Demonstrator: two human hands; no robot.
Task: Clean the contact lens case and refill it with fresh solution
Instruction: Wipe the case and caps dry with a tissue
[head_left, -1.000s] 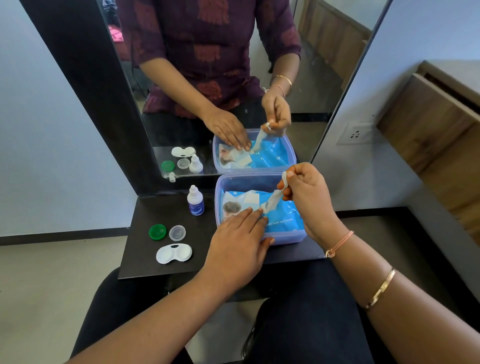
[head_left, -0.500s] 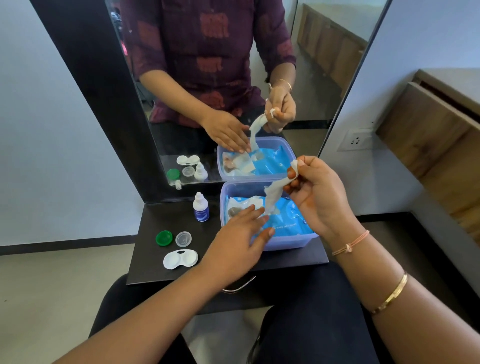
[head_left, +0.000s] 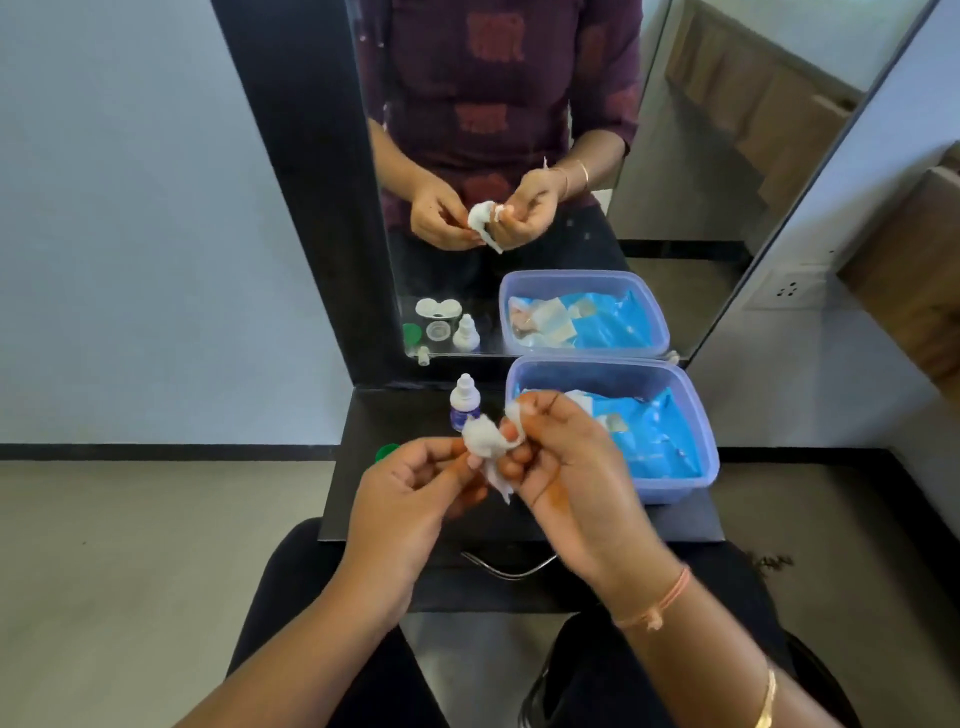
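Both hands hold a white wet wipe above the black shelf. My left hand pinches its left end and my right hand grips its right end, with the wipe bunched between them. A small solution bottle with a blue label stands upright just behind the wipe. A green cap peeks out left of my left hand. My hands hide the white lens case and the clear cap on the shelf; the mirror shows their reflections.
A blue plastic tub holding a blue wipes packet sits on the shelf at the right. A mirror stands behind it against the wall. A metal drawer handle sits under the shelf edge. My knees are below.
My right hand pulled the wipe fully out of the packet and came toward me. My left hand left the packet and took hold of the wipe. The camera tilted down.
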